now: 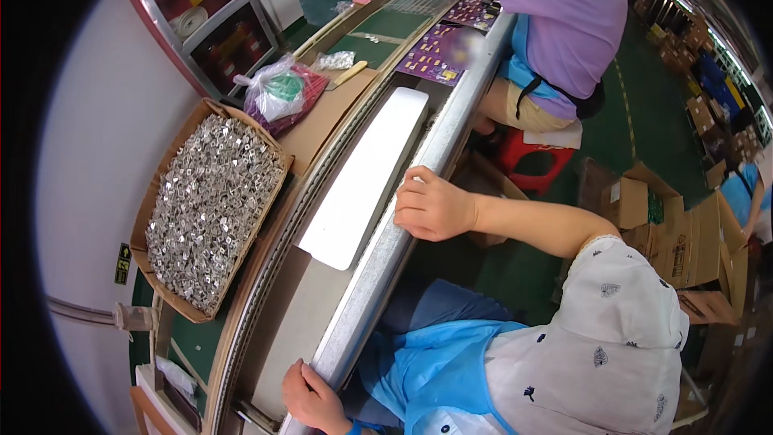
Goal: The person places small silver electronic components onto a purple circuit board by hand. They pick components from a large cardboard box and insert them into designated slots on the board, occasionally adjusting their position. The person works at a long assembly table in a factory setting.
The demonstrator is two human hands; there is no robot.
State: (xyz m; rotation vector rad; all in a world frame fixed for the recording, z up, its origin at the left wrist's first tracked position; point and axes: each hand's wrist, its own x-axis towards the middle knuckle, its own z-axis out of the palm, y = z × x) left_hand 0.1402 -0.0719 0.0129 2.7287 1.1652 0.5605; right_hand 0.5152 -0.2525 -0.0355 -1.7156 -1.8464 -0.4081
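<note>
My right hand (435, 205) rests on the metal rail (366, 286) along the conveyor's near side, its fingers curled over the edge. Lower down on the same rail, my left hand (316, 397) is closed at the edge; some of its fingers are hidden. Beside my right hand, a long white panel (366, 181) with rounded corners lies flat on the conveyor belt (290, 318). Neither hand touches the panel. Beyond it, purple boards (435, 54) with small parts on them lie on the line.
Left of the conveyor stands a cardboard box (138, 235) of small metal parts (211, 213). Plastic bags (278, 89) lie beyond it. A co-worker in a purple shirt (564, 24) sits farther along, on a red stool (531, 163). Open cartons (700, 246) stand at right.
</note>
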